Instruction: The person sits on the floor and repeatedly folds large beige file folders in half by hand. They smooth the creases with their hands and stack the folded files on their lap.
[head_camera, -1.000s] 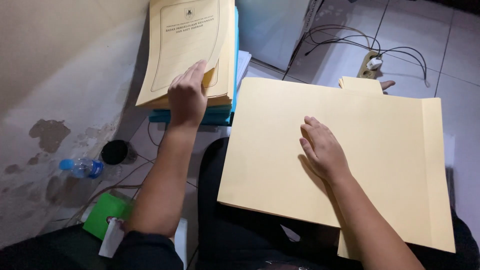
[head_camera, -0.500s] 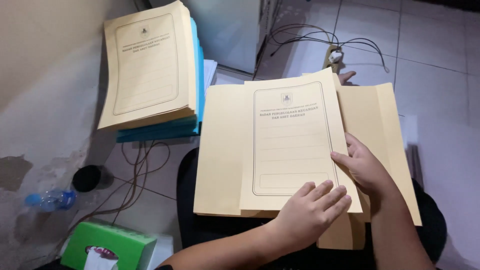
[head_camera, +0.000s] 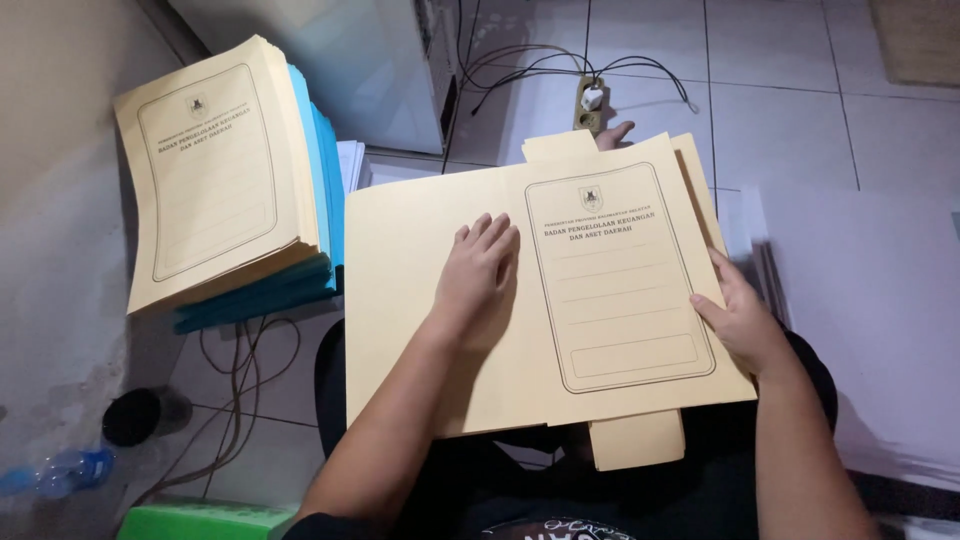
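Observation:
A cream paper folder (head_camera: 400, 330) lies opened out across my lap, its printed cover panel (head_camera: 620, 275) with a framed box facing up on the right. My left hand (head_camera: 478, 275) lies flat, fingers spread, on the plain left half beside the centre fold. My right hand (head_camera: 738, 318) grips the right edge of the printed panel, thumb on top. A second cream folder shows beneath, with a tab (head_camera: 638, 440) sticking out at the bottom.
A tall stack of cream folders (head_camera: 210, 170) on top of blue ones (head_camera: 325, 180) stands at the left. A power strip (head_camera: 590, 105) with cables lies on the tiled floor ahead. Bottle (head_camera: 55, 472), dark cup (head_camera: 135, 415) and green box (head_camera: 200, 520) sit lower left.
The left hand brought a printed folder from the stack onto my lap, then moved from its lower edge up onto the left half. The folder now lies opened wider. The right hand shifted to its right edge.

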